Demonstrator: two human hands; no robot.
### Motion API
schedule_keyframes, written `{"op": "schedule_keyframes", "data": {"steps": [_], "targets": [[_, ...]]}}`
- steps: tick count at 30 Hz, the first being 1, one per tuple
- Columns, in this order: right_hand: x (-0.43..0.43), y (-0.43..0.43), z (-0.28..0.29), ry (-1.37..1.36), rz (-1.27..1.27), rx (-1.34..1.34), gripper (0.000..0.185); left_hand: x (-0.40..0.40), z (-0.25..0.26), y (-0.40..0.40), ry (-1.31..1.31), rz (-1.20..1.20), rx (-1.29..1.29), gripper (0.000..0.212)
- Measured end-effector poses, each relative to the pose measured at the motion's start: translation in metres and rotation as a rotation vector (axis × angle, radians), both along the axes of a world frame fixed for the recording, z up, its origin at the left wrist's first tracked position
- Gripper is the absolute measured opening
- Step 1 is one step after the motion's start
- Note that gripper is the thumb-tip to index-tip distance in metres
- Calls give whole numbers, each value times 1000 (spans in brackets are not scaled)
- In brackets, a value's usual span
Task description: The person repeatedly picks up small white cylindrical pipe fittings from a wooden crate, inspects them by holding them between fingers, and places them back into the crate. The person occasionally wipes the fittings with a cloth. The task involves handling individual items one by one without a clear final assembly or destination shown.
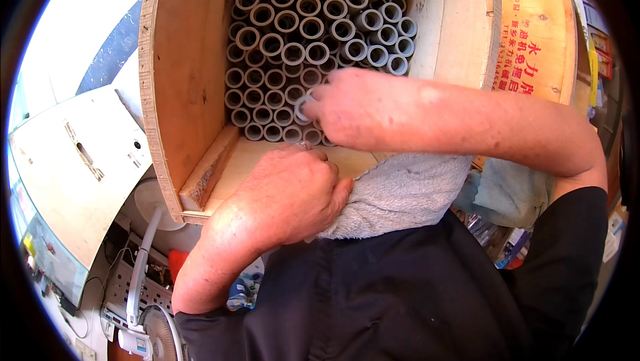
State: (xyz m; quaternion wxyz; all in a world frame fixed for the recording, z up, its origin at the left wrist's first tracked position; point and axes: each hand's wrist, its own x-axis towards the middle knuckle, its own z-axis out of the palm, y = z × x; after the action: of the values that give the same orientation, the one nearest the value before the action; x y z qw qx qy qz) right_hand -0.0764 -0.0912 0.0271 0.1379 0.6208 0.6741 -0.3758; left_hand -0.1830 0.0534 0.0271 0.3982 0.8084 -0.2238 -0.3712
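Many grey metal tubes [286, 21] lie stacked with their ring-shaped ends towards me inside a wooden crate [184, 76]. My right hand [345, 106] reaches in from the right, its fingertips at the end of one tube [302, 109] low in the stack; the fingers look curled over that end. Just below the bottom row is my left hand [295, 186], at the crate's near side, with a grey ring-like end partly showing at its fingertips; what it holds is hidden. A grey cloth [410, 193] hangs over the crate's near edge, beside my left hand.
A wooden strip [210, 168] runs along the crate's left inner corner. At the right stands another wooden box [537, 46] bearing red writing. A bluish cloth [510, 191] lies below my right forearm. To the left are a white panel [75, 156] and a fan [159, 333].
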Motion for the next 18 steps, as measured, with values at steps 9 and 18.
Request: {"op": "schedule_keyframes", "data": {"steps": [9, 18], "targets": [[-32, -38, -3, 79, 59, -252, 17, -2, -2, -1, -58, 37, -22, 32], [-31, -22, -5, 166, -86, -476, 21, -2, -2, -1, -54, 42, -15, 32]]}}
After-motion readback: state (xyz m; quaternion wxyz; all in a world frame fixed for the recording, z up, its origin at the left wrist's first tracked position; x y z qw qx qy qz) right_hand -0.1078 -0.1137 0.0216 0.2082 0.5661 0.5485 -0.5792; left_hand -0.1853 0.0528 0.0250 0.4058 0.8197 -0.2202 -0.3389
